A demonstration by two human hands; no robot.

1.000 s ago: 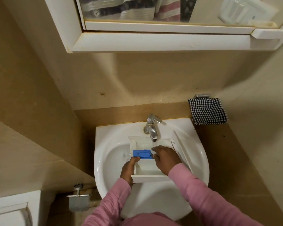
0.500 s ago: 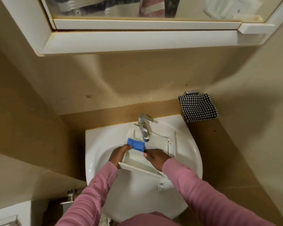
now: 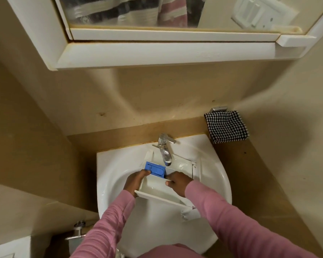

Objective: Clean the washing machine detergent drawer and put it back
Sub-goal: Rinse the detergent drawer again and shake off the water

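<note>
Head view: detergent drawer (image 3: pixel 157 191), lower centre, sat tilted in sink (image 3: pixel 108 164) under tap (image 3: pixel 165 154). Left hand (image 3: pixel 136 181) gripped its left wall, right hand (image 3: pixel 177 181) its right. Judged: grip firmly, tilt to drain.

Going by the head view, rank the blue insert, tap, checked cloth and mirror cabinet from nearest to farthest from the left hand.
1. blue insert, at the fingertips of the left hand, in the drawer.
2. tap, just behind, centre.
3. checked cloth, right wall.
4. mirror cabinet, overhead.
</note>
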